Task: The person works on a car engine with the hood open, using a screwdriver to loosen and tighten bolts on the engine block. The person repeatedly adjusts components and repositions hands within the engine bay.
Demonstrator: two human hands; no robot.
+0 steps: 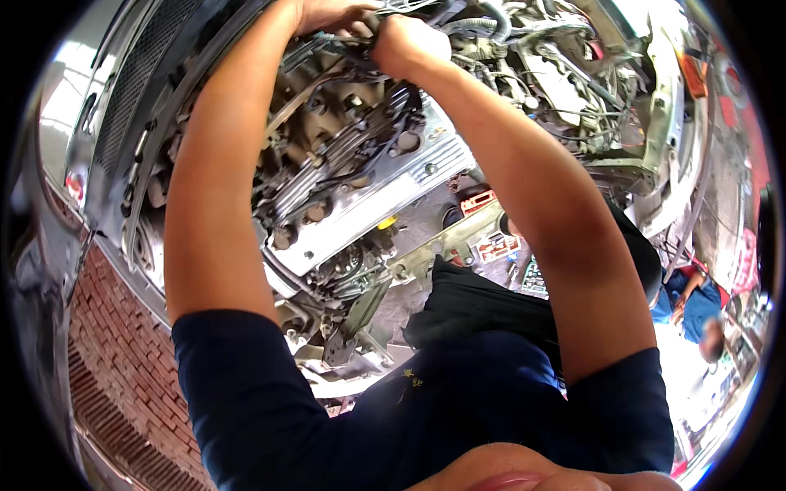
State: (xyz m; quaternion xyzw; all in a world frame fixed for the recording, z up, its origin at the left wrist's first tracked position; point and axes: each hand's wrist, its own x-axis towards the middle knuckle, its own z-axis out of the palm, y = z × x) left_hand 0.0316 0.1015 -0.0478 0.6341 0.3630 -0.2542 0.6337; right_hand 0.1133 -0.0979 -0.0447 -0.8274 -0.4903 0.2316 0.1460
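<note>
Both my arms reach forward over an open engine bay, and my hands are close together at the top edge of the head view. My left hand (334, 15) is partly cut off by that edge, its visible fingers curled by a dark part (370, 26). Right beside it, my right hand (412, 46) is closed like a fist against the same part. What either hand grips is too hidden to name. Below them lie brownish intake pipes (315, 127), dark cables and a silver ribbed engine cover (360, 214). A grey corrugated hose (473, 26) runs just right of my right hand.
A yellow cap (387, 222) sits near the engine cover's edge. Beyond the car's front beam (434, 243) are an orange-red tool case (496, 245) and a green socket tray (534, 280). Another person (696, 303) is at far right. Reddish bricks (123, 327) show at left.
</note>
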